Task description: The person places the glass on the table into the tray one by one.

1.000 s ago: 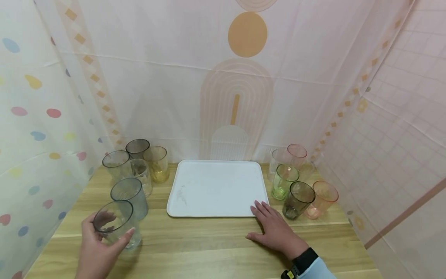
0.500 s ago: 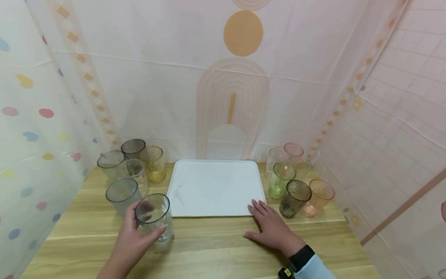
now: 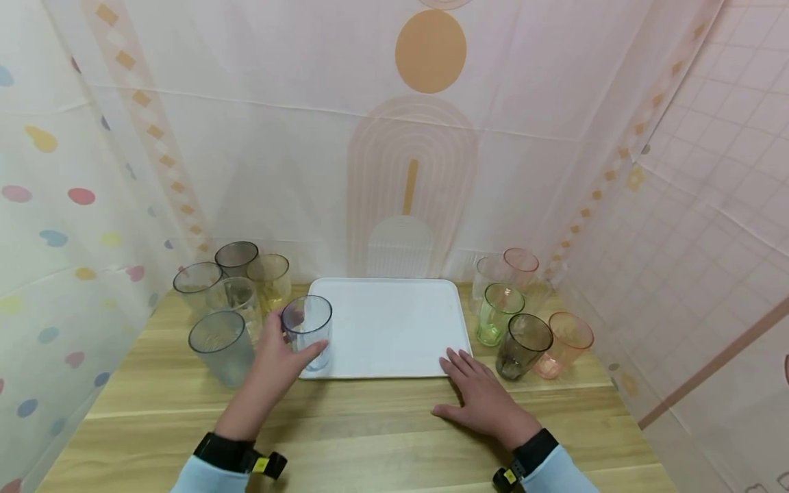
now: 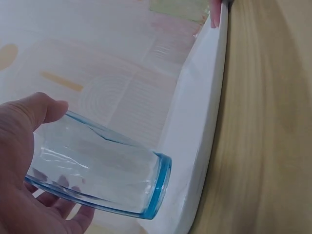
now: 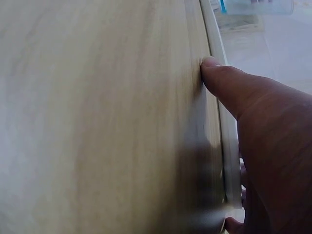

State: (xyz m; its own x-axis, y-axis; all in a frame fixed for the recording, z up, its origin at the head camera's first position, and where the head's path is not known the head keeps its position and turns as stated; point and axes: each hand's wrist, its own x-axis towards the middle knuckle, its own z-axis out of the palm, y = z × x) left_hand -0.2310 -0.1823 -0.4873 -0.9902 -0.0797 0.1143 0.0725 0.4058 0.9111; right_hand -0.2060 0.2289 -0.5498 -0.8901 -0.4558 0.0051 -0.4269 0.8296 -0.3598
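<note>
At lower left of the white tray (image 3: 394, 322), the left hand (image 3: 271, 363) grasps a clear blue-based glass (image 3: 307, 330); its base may catch the rim and tip. Right hand (image 3: 483, 400), fingers flat, steadies the tray edge.

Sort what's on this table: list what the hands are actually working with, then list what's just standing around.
In hand:
- clear blue-tinted glass, gripped by the left hand over the tray's front left corner
- white tray, its front right edge touched by the right hand

Standing by:
- grey and amber glasses left of the tray
- green, dark, pink and orange glasses right of it
</note>
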